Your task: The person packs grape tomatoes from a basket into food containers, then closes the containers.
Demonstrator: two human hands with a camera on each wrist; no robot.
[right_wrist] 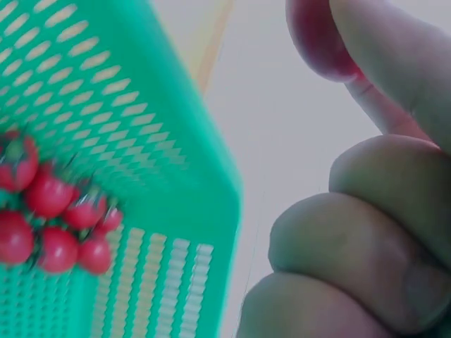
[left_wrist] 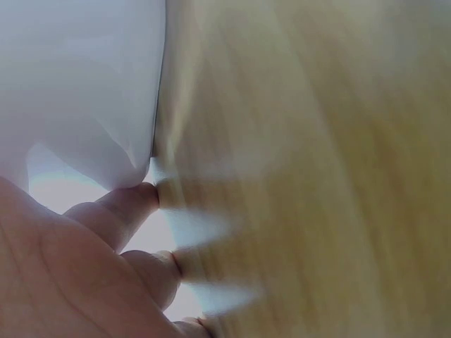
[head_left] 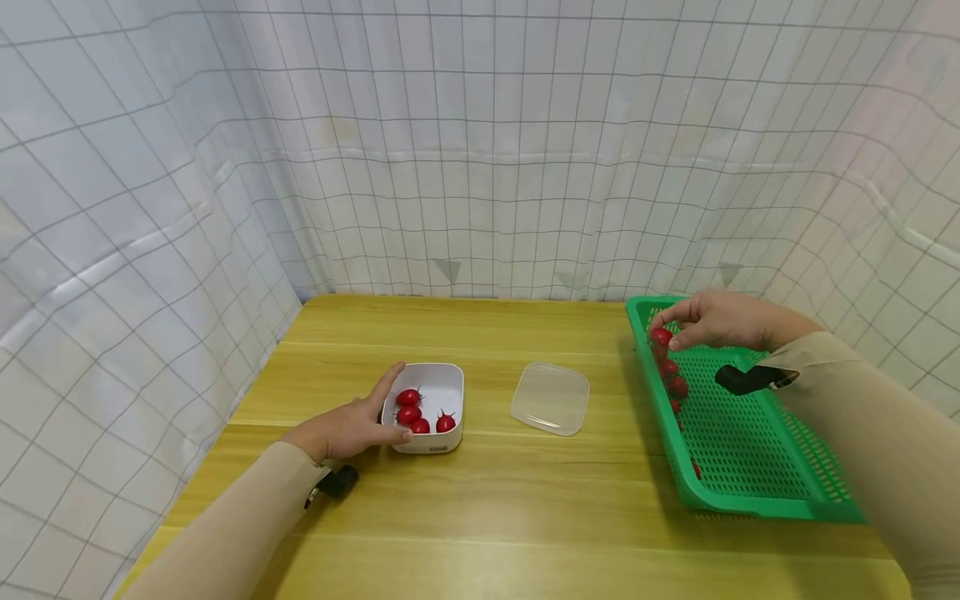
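A white square container stands on the wooden table with several red cherry tomatoes inside. My left hand holds it from the left, thumb along the front rim and forefinger at the back left corner. In the left wrist view, other fingers of that hand lie low beside the container's wall. Over the far left corner of a green basket, my right hand pinches a cherry tomato between thumb and forefinger. Several more cherry tomatoes lie along the basket's left side, some hidden by its wall.
A translucent square lid lies flat on the table between container and basket. White grid-patterned curtain hangs behind the table and at both sides. My right forearm crosses over the basket's right part.
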